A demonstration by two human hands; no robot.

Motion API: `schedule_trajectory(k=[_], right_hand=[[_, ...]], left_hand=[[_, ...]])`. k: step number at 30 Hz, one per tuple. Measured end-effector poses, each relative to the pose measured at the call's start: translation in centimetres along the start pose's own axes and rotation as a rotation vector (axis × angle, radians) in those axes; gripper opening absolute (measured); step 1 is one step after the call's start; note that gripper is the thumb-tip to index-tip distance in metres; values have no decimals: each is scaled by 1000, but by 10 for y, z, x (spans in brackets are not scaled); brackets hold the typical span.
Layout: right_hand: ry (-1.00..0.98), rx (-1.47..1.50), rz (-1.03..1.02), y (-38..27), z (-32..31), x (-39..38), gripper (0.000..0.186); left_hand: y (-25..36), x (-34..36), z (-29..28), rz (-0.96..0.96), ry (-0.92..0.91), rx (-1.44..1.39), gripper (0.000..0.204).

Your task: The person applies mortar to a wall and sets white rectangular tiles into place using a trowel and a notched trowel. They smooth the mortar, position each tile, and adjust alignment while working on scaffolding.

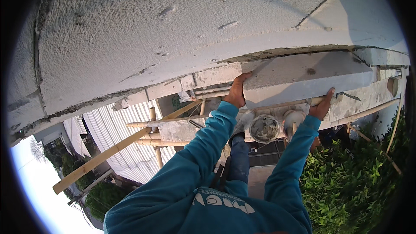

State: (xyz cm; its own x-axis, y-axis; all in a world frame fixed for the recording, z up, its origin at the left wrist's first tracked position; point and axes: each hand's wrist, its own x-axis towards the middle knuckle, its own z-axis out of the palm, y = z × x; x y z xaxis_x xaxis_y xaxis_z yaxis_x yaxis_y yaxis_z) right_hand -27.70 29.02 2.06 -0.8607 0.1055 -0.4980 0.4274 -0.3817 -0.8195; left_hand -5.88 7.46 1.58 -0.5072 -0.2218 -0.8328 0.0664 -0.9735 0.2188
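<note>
Left hand [238, 92] gripped one end of the grey block [303, 76]; right hand [321, 105] held its lower front edge, likely steadying it beside the wall [151, 30].

The head-worn fisheye camera looks steeply down from nearby, past the chest [195, 211], toward both hands [237, 92].

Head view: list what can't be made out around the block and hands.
All in the head view:
- Grey block: underside, hidden by its own upper and near faces.
- Left hand: most fingers, hidden by hand and block.
- Right hand: most fingers, likewise.
- Green foliage: right side, cut off by the dark fisheye edge.
</note>
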Motion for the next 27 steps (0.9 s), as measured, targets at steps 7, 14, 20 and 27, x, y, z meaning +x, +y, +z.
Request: schedule_trajectory(k=[7, 14, 20, 27], right_hand=[[83, -94, -23, -3, -28, -2, 72], [132, -356, -158, -25, -14, -12, 78], [20, -447, -286, -21, -31, 6, 77], [122, -293, 6, -14, -66, -22, 77]], left_hand=[[-8, -4, 5, 12, 6, 26, 51], [-24, 23, -28, -20, -65, -63, 56], [-35, 5, -15, 58, -145, -23, 58], [-49, -30, -33, 212, -221, 59, 61]])
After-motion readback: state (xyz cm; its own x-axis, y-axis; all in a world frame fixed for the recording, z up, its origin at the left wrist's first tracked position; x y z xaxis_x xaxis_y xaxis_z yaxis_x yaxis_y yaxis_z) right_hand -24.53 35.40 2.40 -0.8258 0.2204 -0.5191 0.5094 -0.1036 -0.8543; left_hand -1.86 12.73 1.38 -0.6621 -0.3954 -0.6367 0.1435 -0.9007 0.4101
